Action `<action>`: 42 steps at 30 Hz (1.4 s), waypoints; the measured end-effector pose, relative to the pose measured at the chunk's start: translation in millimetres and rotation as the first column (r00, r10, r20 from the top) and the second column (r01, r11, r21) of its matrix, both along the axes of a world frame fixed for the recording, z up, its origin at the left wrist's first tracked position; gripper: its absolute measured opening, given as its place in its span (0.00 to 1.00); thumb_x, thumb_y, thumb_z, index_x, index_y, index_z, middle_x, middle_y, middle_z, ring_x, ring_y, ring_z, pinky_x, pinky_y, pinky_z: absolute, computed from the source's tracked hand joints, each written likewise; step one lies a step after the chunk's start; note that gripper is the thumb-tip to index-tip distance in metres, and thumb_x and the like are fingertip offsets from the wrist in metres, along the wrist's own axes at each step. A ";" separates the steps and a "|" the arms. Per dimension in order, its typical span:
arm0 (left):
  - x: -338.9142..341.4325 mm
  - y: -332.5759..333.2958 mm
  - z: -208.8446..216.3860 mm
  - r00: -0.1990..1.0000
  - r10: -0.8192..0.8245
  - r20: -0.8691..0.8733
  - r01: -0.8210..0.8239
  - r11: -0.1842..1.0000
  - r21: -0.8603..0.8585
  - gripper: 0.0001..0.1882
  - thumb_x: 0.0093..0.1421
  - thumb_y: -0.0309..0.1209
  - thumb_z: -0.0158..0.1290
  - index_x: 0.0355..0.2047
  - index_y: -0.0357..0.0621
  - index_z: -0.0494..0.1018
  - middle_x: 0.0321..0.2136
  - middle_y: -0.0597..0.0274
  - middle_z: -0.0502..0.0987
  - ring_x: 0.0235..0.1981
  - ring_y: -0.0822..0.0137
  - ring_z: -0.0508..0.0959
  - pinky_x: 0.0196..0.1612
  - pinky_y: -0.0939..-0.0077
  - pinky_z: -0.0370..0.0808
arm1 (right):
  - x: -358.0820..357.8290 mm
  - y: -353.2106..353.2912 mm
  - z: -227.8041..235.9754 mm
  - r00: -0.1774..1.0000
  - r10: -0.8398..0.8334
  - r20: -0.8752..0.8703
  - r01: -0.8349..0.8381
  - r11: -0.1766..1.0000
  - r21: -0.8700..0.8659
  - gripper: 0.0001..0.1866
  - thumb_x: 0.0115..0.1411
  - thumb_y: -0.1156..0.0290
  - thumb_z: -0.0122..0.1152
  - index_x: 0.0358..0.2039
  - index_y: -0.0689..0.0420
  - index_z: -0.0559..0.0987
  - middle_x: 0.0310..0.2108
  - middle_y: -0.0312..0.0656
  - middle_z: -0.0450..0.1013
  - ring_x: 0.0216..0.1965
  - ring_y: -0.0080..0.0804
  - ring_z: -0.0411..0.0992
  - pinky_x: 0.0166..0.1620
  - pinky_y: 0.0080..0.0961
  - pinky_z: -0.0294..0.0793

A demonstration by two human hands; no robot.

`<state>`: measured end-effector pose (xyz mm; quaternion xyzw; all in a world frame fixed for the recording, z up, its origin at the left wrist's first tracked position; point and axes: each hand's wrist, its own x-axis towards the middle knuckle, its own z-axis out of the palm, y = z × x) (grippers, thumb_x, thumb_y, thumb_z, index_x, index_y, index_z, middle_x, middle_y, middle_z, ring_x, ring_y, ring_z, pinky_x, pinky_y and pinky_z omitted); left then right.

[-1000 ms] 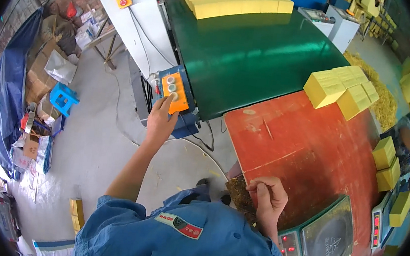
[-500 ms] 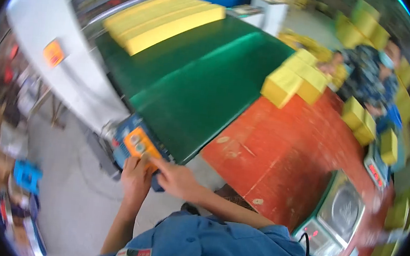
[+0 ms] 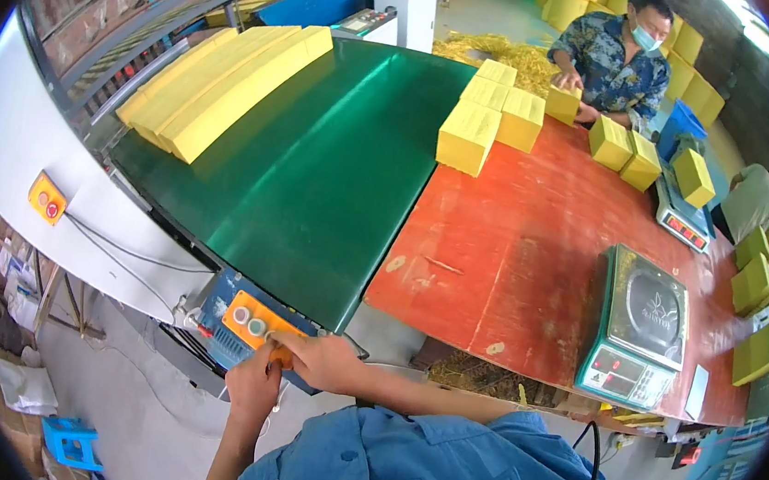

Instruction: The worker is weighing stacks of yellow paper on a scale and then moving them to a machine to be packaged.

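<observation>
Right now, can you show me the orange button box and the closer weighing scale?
Orange button box (image 3: 257, 327): head view, a round button.
Closer weighing scale (image 3: 645, 322): head view, its silver pan.

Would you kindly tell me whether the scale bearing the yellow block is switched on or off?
On: the scale shows lit red digits across its front.

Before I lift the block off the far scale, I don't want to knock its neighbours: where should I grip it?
Probably by two opposite flat sides, high up, coming from above. The block is boxy and sits alone on the far scale, top uncovered, while two blocks stand close by to the left.
</observation>
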<state>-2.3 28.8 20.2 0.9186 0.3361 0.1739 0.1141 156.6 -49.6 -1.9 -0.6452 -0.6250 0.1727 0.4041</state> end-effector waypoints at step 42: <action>-5.1 14.0 -7.7 1.000 -0.020 -0.014 0.018 0.997 -0.078 0.16 0.55 0.23 0.52 0.46 0.43 0.75 0.31 0.50 0.81 0.29 0.46 0.81 0.31 0.56 0.76 | 2.7 -0.5 -4.0 0.993 0.024 -0.114 -0.032 0.997 -0.070 0.24 0.58 0.66 0.55 0.57 0.47 0.70 0.24 0.53 0.76 0.25 0.54 0.77 0.29 0.50 0.75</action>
